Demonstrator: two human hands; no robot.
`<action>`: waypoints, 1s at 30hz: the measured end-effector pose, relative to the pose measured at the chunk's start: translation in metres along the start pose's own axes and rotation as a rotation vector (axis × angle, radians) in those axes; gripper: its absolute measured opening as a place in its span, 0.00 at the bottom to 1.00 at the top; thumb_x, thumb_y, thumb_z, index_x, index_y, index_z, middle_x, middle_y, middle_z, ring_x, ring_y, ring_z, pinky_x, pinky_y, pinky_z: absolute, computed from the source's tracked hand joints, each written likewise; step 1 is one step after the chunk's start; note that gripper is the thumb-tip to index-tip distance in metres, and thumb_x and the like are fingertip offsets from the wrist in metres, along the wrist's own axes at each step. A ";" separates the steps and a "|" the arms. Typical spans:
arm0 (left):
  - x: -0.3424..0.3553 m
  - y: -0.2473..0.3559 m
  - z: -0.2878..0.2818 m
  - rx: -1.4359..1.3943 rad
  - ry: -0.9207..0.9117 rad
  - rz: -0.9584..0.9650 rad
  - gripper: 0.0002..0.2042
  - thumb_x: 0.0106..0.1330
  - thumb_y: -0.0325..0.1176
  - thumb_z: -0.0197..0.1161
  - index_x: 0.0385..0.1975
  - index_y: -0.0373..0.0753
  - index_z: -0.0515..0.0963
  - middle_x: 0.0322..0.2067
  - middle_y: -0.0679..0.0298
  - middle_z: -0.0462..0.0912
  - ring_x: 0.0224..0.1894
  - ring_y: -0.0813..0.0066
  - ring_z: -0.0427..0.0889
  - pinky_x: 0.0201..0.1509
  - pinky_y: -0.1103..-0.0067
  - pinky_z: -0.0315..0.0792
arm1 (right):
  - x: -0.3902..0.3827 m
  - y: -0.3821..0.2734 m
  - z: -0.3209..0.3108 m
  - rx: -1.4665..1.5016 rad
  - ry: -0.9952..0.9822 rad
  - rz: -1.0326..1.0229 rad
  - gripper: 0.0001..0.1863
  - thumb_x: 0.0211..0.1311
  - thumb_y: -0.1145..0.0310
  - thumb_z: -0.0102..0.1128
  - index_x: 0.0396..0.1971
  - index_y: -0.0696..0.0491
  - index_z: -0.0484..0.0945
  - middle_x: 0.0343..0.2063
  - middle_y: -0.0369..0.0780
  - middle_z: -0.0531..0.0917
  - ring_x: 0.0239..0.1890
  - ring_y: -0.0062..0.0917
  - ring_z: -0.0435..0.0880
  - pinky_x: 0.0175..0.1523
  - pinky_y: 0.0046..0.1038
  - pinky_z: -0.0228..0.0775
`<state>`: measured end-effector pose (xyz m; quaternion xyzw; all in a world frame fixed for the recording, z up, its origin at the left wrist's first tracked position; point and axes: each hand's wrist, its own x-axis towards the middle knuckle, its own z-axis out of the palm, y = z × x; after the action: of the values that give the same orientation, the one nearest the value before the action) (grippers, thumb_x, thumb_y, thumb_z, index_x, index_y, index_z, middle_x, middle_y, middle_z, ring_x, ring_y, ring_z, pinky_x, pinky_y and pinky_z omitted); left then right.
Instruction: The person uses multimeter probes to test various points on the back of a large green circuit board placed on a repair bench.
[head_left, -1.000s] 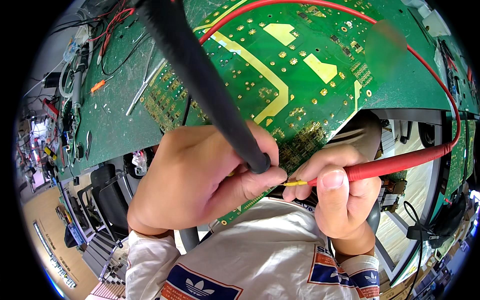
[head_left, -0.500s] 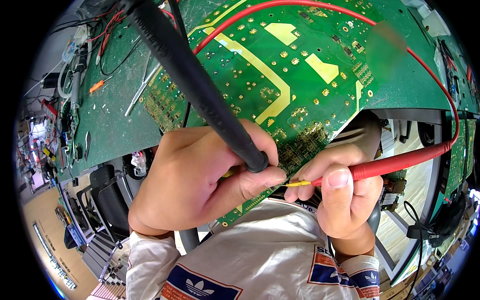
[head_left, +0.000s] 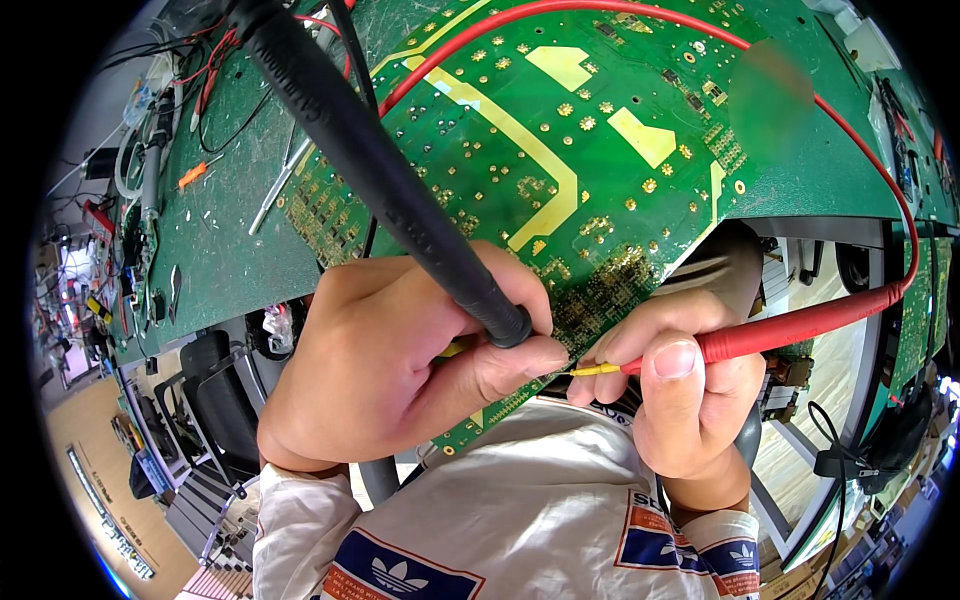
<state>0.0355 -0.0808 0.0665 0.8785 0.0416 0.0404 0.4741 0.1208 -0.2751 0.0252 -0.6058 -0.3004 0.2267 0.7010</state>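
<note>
A large green circuit board (head_left: 470, 180) lies slanted across the table's front edge, its near corner reaching toward my body. My left hand (head_left: 390, 350) is closed round a black test probe (head_left: 400, 190), which slants up to the left; its tip is hidden behind my fingers, low over the board. In my right hand (head_left: 685, 390) is a red test probe (head_left: 780, 330) with a yellow tip section, pinched between thumb and fingers. That tip points left at the board's near edge, close to my left thumb. Whether it touches a contact I cannot tell.
The red probe's lead (head_left: 890, 180) arcs over the far side of the board. An orange-handled screwdriver (head_left: 195, 175) and loose cables (head_left: 205, 75) lie on the green table (head_left: 230, 220) at left. A black chair (head_left: 215, 390) stands at lower left.
The black probe and my left hand have shifted very slightly left, and the board seems to have moved a touch with them. My right hand stays almost still.
</note>
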 end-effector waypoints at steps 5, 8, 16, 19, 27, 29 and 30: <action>0.000 0.000 0.000 0.003 -0.014 -0.003 0.13 0.61 0.37 0.77 0.29 0.34 0.82 0.23 0.63 0.87 0.25 0.77 0.86 0.28 0.84 0.73 | -0.004 0.006 -0.002 0.089 0.020 -0.005 0.10 0.76 0.71 0.53 0.34 0.63 0.75 0.27 0.42 0.82 0.24 0.20 0.83 0.28 0.22 0.75; 0.001 0.000 -0.001 -0.009 -0.032 -0.006 0.14 0.61 0.37 0.77 0.30 0.33 0.81 0.23 0.63 0.87 0.26 0.76 0.87 0.29 0.83 0.75 | -0.006 0.008 -0.002 0.131 0.037 -0.010 0.06 0.73 0.77 0.57 0.35 0.62 0.78 0.31 0.41 0.84 0.26 0.18 0.84 0.29 0.20 0.75; -0.001 -0.002 0.002 0.010 -0.002 0.046 0.12 0.61 0.35 0.77 0.30 0.34 0.80 0.24 0.63 0.86 0.28 0.74 0.89 0.32 0.82 0.78 | 0.001 -0.001 -0.001 -0.015 -0.013 -0.002 0.20 0.81 0.61 0.45 0.34 0.63 0.72 0.20 0.44 0.81 0.20 0.22 0.81 0.27 0.23 0.75; -0.002 -0.003 0.003 -0.014 0.014 0.038 0.12 0.61 0.34 0.77 0.29 0.34 0.81 0.23 0.63 0.86 0.27 0.74 0.89 0.31 0.82 0.77 | 0.001 -0.002 -0.001 -0.031 -0.012 -0.008 0.20 0.81 0.61 0.45 0.33 0.63 0.72 0.20 0.44 0.81 0.20 0.21 0.81 0.27 0.22 0.74; -0.002 0.000 0.002 0.022 0.020 0.028 0.12 0.60 0.35 0.78 0.29 0.35 0.81 0.23 0.64 0.86 0.26 0.76 0.87 0.29 0.82 0.75 | -0.005 0.002 -0.001 0.048 0.020 0.002 0.07 0.74 0.75 0.55 0.34 0.62 0.77 0.29 0.42 0.83 0.25 0.19 0.84 0.28 0.21 0.74; -0.002 -0.001 0.002 0.024 0.017 0.031 0.12 0.59 0.35 0.78 0.29 0.35 0.82 0.23 0.64 0.86 0.26 0.76 0.87 0.29 0.82 0.75 | -0.005 0.002 -0.002 0.066 0.015 0.012 0.05 0.72 0.78 0.57 0.34 0.62 0.78 0.31 0.42 0.84 0.26 0.19 0.84 0.28 0.21 0.74; -0.002 -0.001 0.002 0.023 0.020 0.036 0.12 0.59 0.35 0.78 0.29 0.35 0.82 0.23 0.64 0.86 0.26 0.76 0.87 0.29 0.82 0.75 | -0.005 0.002 -0.002 0.067 0.013 0.013 0.05 0.72 0.78 0.57 0.35 0.62 0.78 0.31 0.42 0.84 0.26 0.19 0.84 0.28 0.21 0.74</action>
<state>0.0335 -0.0819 0.0648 0.8841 0.0311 0.0571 0.4628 0.1190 -0.2796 0.0221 -0.5853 -0.2840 0.2372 0.7215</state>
